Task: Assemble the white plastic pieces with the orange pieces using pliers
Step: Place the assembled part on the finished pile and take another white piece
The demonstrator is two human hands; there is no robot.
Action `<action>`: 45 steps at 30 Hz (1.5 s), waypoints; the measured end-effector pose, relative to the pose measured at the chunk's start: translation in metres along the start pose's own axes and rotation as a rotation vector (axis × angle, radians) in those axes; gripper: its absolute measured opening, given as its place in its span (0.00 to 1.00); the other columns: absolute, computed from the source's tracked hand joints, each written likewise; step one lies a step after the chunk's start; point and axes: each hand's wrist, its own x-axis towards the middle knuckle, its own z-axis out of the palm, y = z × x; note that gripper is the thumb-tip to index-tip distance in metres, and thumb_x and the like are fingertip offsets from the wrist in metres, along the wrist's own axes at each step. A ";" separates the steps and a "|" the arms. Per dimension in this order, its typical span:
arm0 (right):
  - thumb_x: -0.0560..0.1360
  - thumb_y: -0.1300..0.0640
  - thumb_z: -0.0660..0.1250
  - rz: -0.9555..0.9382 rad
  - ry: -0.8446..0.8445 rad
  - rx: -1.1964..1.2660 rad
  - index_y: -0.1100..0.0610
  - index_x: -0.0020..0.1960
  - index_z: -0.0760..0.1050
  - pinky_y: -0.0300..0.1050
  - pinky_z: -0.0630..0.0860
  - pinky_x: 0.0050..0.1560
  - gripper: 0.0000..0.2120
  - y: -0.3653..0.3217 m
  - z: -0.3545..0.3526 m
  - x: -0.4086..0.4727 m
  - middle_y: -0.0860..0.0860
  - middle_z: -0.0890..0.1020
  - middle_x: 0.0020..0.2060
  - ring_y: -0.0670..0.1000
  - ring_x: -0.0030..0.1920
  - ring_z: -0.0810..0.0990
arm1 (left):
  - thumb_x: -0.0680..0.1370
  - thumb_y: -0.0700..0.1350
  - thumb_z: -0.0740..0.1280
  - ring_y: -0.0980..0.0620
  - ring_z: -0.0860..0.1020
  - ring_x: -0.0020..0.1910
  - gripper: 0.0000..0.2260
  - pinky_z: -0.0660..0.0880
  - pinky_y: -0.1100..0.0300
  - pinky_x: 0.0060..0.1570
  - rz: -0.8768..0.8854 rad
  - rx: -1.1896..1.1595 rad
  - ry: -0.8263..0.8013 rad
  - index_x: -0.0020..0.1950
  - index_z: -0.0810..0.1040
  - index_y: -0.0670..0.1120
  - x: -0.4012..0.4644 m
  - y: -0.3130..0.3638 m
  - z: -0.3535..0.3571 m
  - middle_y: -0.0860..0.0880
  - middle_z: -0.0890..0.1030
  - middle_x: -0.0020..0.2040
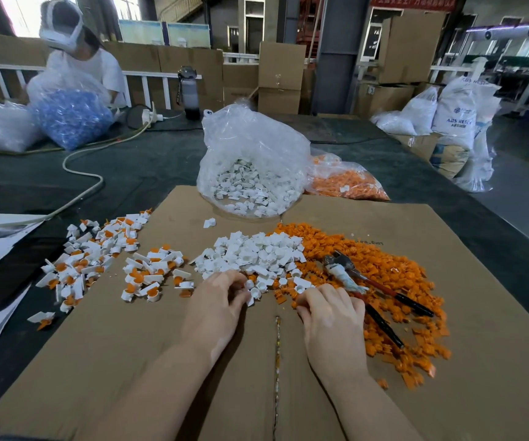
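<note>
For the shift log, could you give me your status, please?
Left hand pinching white piece. Right hand picking at orange pieces. Pliers idle. Nothing blocking.

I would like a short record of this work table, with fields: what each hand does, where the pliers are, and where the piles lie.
left hand: picks at a white piece, edge of the white pile
right hand: fingers curled into the orange pile; grip unclear
pliers: lying on the orange pile, not held
assembled pieces: spread at left on the cardboard
</note>
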 end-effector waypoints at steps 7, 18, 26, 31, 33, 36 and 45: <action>0.64 0.63 0.77 -0.032 0.007 0.009 0.56 0.37 0.77 0.49 0.72 0.37 0.10 -0.003 -0.003 0.001 0.49 0.77 0.33 0.53 0.34 0.76 | 0.77 0.40 0.66 0.65 0.74 0.43 0.12 0.67 0.77 0.43 0.053 -0.252 -0.103 0.51 0.76 0.58 -0.013 0.028 0.011 0.56 0.75 0.45; 0.69 0.65 0.62 -0.072 0.051 0.067 0.57 0.38 0.76 0.47 0.71 0.36 0.07 -0.002 -0.004 0.001 0.50 0.76 0.34 0.53 0.35 0.76 | 0.71 0.41 0.73 0.56 0.70 0.34 0.08 0.67 0.72 0.33 -0.041 -0.523 -0.233 0.47 0.77 0.48 -0.022 0.046 0.025 0.52 0.75 0.37; 0.68 0.66 0.74 0.030 0.006 0.145 0.58 0.44 0.80 0.51 0.73 0.39 0.07 0.001 -0.003 0.001 0.51 0.79 0.38 0.54 0.40 0.79 | 0.78 0.36 0.63 0.53 0.81 0.43 0.10 0.78 0.66 0.44 -0.161 -0.585 -0.179 0.54 0.77 0.47 -0.017 0.043 0.037 0.48 0.79 0.51; 0.69 0.67 0.73 0.053 0.026 0.219 0.58 0.41 0.80 0.50 0.72 0.40 0.05 0.000 -0.005 0.002 0.51 0.80 0.37 0.53 0.39 0.79 | 0.77 0.33 0.63 0.61 0.78 0.40 0.12 0.76 0.70 0.39 -0.158 -0.622 -0.132 0.47 0.76 0.51 -0.015 0.041 0.037 0.48 0.72 0.47; 0.70 0.67 0.72 0.097 0.023 0.290 0.59 0.42 0.80 0.48 0.73 0.42 0.04 0.000 -0.006 0.002 0.50 0.81 0.38 0.52 0.39 0.79 | 0.76 0.32 0.64 0.58 0.77 0.34 0.11 0.79 0.64 0.39 -0.196 -0.703 -0.155 0.47 0.75 0.49 -0.016 0.041 0.036 0.48 0.71 0.39; 0.74 0.64 0.68 0.213 -0.041 0.437 0.57 0.46 0.80 0.45 0.75 0.45 0.04 0.001 -0.009 0.001 0.47 0.82 0.40 0.50 0.43 0.79 | 0.75 0.31 0.65 0.53 0.77 0.34 0.11 0.79 0.59 0.40 -0.178 -0.719 -0.160 0.45 0.74 0.48 -0.018 0.038 0.037 0.50 0.70 0.32; 0.75 0.59 0.67 0.260 -0.078 0.517 0.57 0.46 0.78 0.49 0.76 0.44 0.02 0.000 -0.012 0.001 0.48 0.81 0.39 0.50 0.43 0.78 | 0.75 0.35 0.68 0.49 0.80 0.36 0.04 0.79 0.58 0.40 -0.180 -0.689 -0.165 0.45 0.76 0.42 -0.019 0.036 0.038 0.43 0.79 0.35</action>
